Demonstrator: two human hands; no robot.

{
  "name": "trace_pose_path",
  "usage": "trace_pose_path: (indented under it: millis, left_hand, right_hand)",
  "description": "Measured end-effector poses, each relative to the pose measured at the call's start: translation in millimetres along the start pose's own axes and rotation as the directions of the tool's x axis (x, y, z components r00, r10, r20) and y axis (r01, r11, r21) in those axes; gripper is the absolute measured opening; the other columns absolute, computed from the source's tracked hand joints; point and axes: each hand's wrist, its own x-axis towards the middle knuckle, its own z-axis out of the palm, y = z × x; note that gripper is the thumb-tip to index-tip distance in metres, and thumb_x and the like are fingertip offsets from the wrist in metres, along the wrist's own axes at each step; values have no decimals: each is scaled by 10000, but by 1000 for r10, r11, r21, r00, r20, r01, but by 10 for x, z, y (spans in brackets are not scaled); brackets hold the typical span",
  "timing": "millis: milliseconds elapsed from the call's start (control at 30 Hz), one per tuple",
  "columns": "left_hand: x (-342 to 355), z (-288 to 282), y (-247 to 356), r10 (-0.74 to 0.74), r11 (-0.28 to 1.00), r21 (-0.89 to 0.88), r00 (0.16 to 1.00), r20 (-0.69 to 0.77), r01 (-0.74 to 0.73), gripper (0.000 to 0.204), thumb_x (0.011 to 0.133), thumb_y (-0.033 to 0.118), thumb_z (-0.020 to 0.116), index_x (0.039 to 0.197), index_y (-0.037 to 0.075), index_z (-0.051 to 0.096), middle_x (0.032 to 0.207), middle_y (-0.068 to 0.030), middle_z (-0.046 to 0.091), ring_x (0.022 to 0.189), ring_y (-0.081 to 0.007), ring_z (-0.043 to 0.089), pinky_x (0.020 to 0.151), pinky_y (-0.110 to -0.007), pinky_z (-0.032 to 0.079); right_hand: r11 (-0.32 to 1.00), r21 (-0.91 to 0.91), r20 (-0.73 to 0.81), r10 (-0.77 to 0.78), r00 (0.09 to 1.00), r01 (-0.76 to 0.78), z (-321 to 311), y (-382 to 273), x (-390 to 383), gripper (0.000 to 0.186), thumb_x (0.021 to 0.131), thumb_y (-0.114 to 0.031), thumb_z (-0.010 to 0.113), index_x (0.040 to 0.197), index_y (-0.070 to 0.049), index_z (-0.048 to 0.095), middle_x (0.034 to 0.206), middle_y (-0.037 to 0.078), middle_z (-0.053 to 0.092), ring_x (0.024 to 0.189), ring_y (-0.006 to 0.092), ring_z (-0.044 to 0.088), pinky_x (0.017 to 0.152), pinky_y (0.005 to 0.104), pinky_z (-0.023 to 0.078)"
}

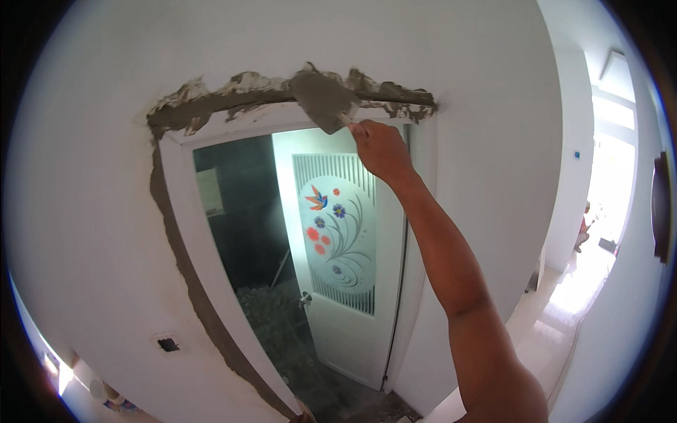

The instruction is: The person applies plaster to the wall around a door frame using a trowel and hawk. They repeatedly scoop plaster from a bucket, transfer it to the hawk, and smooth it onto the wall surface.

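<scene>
My right hand (377,148) is closed on the handle of a trowel (321,99), held up against a rough band of grey mortar (190,106) above a white door frame (176,169). More mortar (183,247) runs down the frame's left side. Within the frame, a white door (338,338) with a frosted floral glass panel (335,233) stands ajar onto a dark tiled room (233,211). A small part of my left hand (303,416) shows at the bottom edge; its fingers are mostly out of the picture.
A white wall (84,176) surrounds the frame, with a small square hole (168,344) at lower left. To the right, a bright corridor (564,303) has a person (584,229) low at its far end and a dark oval object (659,208) on the near wall.
</scene>
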Motion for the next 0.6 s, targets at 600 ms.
trace_pose_path:
  millis: [600]
  left_hand:
    - [114, 180, 118, -35, 998, 48, 999, 42, 33, 514, 999, 359, 581, 1402, 50, 496, 1176, -141, 638, 1027, -284, 618, 837, -417, 505]
  right_hand:
    - [485, 540, 170, 738, 653, -688, -508, 2148, -517, 340, 988, -308, 524, 992, 25, 593, 741, 111, 589, 547, 214, 592, 472, 366, 503]
